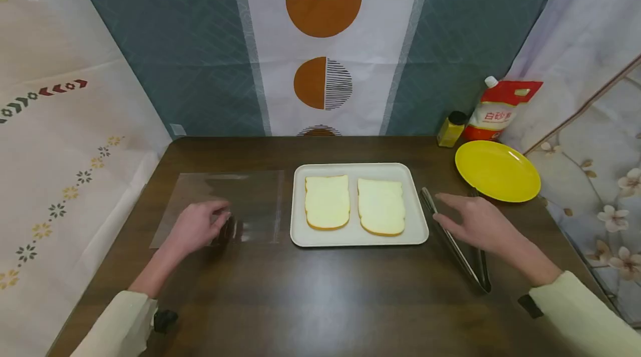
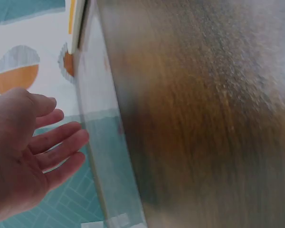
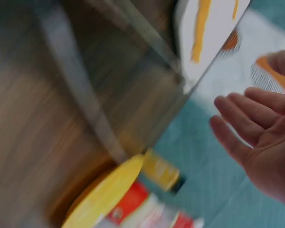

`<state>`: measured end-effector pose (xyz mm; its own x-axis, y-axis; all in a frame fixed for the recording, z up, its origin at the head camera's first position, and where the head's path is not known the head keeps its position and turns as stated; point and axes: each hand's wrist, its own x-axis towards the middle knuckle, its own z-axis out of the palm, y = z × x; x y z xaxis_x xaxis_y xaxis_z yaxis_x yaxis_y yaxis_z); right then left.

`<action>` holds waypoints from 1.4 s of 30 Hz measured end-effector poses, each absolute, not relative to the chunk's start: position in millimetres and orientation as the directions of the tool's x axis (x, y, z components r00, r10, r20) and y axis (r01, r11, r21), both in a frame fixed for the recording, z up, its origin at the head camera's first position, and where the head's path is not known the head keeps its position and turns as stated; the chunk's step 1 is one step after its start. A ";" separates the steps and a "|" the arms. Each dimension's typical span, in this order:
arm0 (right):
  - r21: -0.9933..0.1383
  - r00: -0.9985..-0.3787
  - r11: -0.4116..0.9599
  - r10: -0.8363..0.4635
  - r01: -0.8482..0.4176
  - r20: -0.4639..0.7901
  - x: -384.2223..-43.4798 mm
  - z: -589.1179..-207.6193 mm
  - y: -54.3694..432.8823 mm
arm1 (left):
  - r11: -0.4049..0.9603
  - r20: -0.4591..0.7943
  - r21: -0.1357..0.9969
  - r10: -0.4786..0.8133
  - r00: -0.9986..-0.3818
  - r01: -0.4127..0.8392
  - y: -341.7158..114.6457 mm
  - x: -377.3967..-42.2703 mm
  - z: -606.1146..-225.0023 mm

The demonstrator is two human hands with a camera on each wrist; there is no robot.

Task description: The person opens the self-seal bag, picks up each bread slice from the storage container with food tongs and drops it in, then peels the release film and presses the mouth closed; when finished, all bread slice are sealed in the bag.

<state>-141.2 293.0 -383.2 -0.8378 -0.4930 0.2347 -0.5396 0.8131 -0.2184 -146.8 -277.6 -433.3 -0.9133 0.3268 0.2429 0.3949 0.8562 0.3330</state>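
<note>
My left hand [image 1: 200, 226] is over a clear plastic sheet [image 1: 260, 193] at the left of the table, fingers loosely bent and holding nothing. The left wrist view shows the same hand [image 2: 47, 147] with its fingers apart. My right hand [image 1: 476, 221] hovers over metal tongs [image 1: 483, 282], whose arms are spread and whose bend points toward me. Seen from the right wrist, that hand [image 3: 266, 118] is relaxed, with nothing in it. Between the hands stands a white tray [image 1: 360, 169] bearing two bread slices, a left slice [image 1: 327, 201] and a right slice [image 1: 381, 207], side by side.
A yellow plate [image 1: 498, 170] lies at the right edge of the dark wooden table [image 1: 320, 301]. Behind it are a small yellow bottle with a black cap [image 1: 450, 130] and a red and white spouted pouch [image 1: 496, 115]. Cloth hangings [image 1: 330, 84] line the back and sides.
</note>
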 end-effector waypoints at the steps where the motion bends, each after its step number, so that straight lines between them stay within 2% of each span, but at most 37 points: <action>1: -0.245 -0.831 0.796 -0.504 -0.553 0.237 -145.1 -382.8 284.0 | 0.853 0.238 0.342 0.329 -0.914 0.395 -276.1 -150.3 -435.2; 6: -0.337 -0.813 0.740 -0.537 -0.582 0.226 -165.8 -386.7 230.0 | 0.852 0.166 0.362 0.341 -0.925 0.379 -268.2 -163.6 -443.4; 13: -0.441 -0.751 0.631 -0.637 -0.638 0.174 -183.6 -398.3 153.9 | 0.866 0.111 0.355 0.334 -0.936 0.351 -274.5 -176.9 -447.1; 16: -0.453 -0.737 0.621 -0.662 -0.640 0.134 -190.7 -402.5 123.7 | 0.868 0.093 0.351 0.342 -0.935 0.352 -279.8 -181.7 -449.6; 25: -0.249 -0.687 0.658 -0.725 -0.711 0.045 -206.5 -410.4 46.6 | 0.845 0.070 0.354 0.403 -0.912 0.400 -278.9 -185.0 -456.1; 33: -0.104 -0.718 0.733 -0.680 -0.672 -0.152 -213.5 -420.2 -3.1 | 0.859 0.019 0.346 0.394 -0.919 0.376 -279.2 -186.7 -459.7; 42: -0.035 -0.728 0.754 -0.645 -0.656 -0.231 -222.3 -429.4 -38.6 | 0.867 -0.005 0.350 0.380 -0.925 0.354 -285.0 -185.8 -463.8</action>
<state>-222.3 -38.6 -429.4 -0.7284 -0.6450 -0.2313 -0.6564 0.7536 -0.0345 -185.8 -285.0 -463.8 -0.9251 0.3797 -0.0045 0.3543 0.8672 0.3499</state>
